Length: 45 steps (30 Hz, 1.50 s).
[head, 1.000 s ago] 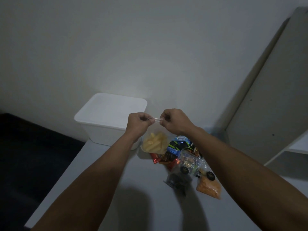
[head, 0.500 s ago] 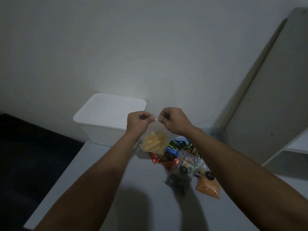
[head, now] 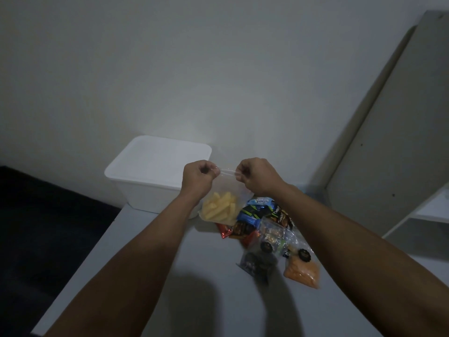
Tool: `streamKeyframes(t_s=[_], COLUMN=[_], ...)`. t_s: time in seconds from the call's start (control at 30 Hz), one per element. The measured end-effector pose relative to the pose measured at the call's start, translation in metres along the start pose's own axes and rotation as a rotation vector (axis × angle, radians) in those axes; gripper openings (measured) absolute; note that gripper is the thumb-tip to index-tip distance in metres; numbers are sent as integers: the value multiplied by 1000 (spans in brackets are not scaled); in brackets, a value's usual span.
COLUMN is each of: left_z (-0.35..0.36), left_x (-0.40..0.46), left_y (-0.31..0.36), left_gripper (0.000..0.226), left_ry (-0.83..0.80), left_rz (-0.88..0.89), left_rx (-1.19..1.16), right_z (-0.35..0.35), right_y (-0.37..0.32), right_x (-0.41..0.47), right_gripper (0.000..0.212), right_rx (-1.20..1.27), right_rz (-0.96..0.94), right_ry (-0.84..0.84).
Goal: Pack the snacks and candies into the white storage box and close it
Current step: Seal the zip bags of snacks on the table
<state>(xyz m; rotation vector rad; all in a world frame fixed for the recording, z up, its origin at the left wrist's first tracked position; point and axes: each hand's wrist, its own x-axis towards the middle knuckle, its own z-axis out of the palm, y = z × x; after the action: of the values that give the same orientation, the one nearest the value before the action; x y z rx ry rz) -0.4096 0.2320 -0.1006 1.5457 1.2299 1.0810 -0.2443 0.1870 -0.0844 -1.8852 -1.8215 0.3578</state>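
Note:
A clear zip bag of pale yellow snack sticks (head: 220, 210) hangs above the table. My left hand (head: 198, 175) pinches the left end of its top strip and my right hand (head: 257, 176) pinches the right end. The white storage box (head: 155, 173) stands behind my left hand at the table's far left, its lid on. Below my right hand lies a pile of snacks: blue and dark wrapped packets (head: 257, 212), a red packet (head: 224, 231), a clear bag of mixed candies (head: 274, 235), a dark bag (head: 257, 263) and an orange bag (head: 302, 273).
The grey table (head: 206, 300) ends at a left edge, with dark floor (head: 48, 227) beyond it. A plain wall rises behind the box. At the right a tall pale panel leans (head: 388, 130), with white shelving (head: 432, 210) below it.
Both hands keep pinching the bag's top strip; they have spread slightly apart along it. The bag hangs in much the same place.

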Motion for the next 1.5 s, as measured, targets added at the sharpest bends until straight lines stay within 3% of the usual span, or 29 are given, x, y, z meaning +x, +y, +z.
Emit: streamKeyframes(t_s=[0.1,0.23,0.33,0.53,0.77,1.0,1.27,1.5], left_z=[0,0,2,-3,-11,-12,-16,-14], left_x=[-1,-3,-2,1,6,8,10,14], left_y=[1,4,8,6,5,8,14,18], left_gripper=[6,14,10,10,19,12,18,9], left_ry=[-62,-151,-105,-19,-130,-48,-139,-82], left_rz=[-22,-38,-46,-64,-88,-107,-71,-90], left_rx=[-51,-61,-35,-52,-90,-71,-61,-64], right_z=[-3,-5,-6,-9,-12,-17,-25,-25], right_y=[-1,-1,-1,4,4,4,3,2], right_x=[-2,-1,1,-1,0,-3,-1,-1], right_gripper=[17,15,3,8,11,12,20,14], right_rx=[-20,3,65,78,78,104,35,53], right_rz=[9,-4,-14,8,23,22,58,30], right_ry=[10,22,27,35,48,29,39,47])
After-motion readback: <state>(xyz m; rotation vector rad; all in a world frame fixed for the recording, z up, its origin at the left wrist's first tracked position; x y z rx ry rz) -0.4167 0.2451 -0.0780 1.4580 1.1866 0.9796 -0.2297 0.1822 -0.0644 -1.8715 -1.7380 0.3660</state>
